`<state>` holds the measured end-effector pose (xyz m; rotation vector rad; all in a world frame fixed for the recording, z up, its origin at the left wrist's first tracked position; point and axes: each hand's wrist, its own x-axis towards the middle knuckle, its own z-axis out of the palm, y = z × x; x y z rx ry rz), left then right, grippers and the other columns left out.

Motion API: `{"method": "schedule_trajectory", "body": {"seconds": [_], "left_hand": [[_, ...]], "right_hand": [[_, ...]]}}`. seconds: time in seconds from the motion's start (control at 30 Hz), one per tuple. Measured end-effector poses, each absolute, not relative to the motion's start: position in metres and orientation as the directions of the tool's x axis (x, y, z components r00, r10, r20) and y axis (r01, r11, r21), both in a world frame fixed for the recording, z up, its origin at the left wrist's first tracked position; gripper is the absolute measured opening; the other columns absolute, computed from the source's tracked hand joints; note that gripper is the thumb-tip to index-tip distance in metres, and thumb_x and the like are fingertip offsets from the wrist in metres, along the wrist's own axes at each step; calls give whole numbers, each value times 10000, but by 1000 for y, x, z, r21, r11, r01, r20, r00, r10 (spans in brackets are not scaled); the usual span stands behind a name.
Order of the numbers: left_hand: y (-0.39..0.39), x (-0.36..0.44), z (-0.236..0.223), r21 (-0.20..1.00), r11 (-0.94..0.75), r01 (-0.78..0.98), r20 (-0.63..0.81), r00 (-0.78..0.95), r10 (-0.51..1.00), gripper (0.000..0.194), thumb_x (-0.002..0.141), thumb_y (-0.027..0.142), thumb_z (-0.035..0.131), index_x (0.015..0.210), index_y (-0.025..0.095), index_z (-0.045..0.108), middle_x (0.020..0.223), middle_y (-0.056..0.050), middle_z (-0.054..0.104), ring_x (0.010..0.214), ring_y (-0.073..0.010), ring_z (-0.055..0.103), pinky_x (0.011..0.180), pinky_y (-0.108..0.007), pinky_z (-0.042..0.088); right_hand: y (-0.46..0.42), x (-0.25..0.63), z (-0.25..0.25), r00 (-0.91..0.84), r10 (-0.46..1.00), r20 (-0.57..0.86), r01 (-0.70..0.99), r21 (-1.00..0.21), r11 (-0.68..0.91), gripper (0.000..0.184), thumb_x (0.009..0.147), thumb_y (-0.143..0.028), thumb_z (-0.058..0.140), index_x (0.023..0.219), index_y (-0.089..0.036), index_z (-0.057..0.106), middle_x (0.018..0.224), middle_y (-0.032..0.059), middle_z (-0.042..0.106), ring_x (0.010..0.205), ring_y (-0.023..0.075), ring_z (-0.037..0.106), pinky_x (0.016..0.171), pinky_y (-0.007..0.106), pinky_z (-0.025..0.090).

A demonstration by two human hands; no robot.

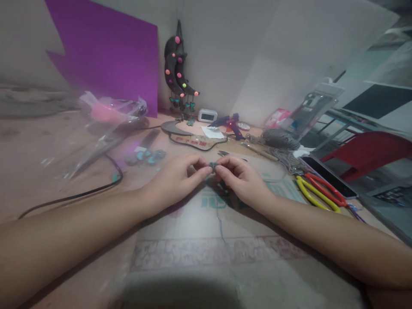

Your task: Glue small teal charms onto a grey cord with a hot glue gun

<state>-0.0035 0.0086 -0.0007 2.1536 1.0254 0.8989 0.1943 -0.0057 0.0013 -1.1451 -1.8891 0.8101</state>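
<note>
Between the fingertips of both hands is a small grey-green piece of yarn work [213,165], mostly covered by the fingers. My left hand [183,176] pinches its left side with thumb and forefinger. The right side is pinched the same way by my right hand [241,176]. A thin grey strand of yarn [220,225] trails down from below the hands onto the table. Just behind the right fingers lie metal scissor-like tips [222,153], partly hidden. Several grey and turquoise ornaments [150,156] rest left of my left hand.
A glue gun [236,128] with a red light stands at the back beside a small digital clock [207,115]. At right lie a grey yarn ball [279,139], red-and-yellow-handled pliers [317,193] and a phone [328,176]. A black cable [74,196] and plastic bag [109,118] occupy the left.
</note>
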Motion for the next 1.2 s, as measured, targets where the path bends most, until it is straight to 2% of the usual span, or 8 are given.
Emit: {"method": "schedule_trajectory", "body": {"seconds": [0.23,0.43,0.63,1.07,1.2], "left_hand": [[9,-3,0,721,-537,438,324,473,820,231,948,356,508,845,185,624,825,0,657,799,-176,594,725,-306,420],[11,-4,0,721,-542,431,329,476,816,330,985,391,426,796,182,599,786,-3,628,786,-179,588,709,-307,412],[9,-3,-1,719,-544,432,335,471,816,221,947,344,491,877,191,634,845,-1,665,809,-179,605,718,-301,427],[9,-4,0,709,-548,444,330,478,814,237,950,357,453,882,208,624,866,-15,688,821,-198,623,722,-316,452],[9,-3,-1,717,-537,443,326,468,821,213,933,362,494,887,202,627,870,-15,688,800,-188,618,716,-308,454]], "right_hand": [[-5,194,2,-315,907,280,429,-811,399,146,918,-318,556,874,-185,594,712,-19,609,572,93,501,561,239,406],[-5,196,0,-295,914,279,424,-819,387,161,923,-337,556,873,-187,583,700,-26,600,557,88,482,548,234,394],[-4,195,0,-307,913,269,418,-824,383,168,929,-343,551,883,-185,585,695,-28,601,547,83,482,546,230,396],[-5,195,0,-298,919,259,432,-822,372,179,925,-364,557,901,-189,587,698,-20,609,580,99,515,563,239,409],[-4,196,0,-301,918,260,439,-816,375,170,927,-352,558,899,-187,591,700,-20,607,584,99,517,567,238,412]]}}
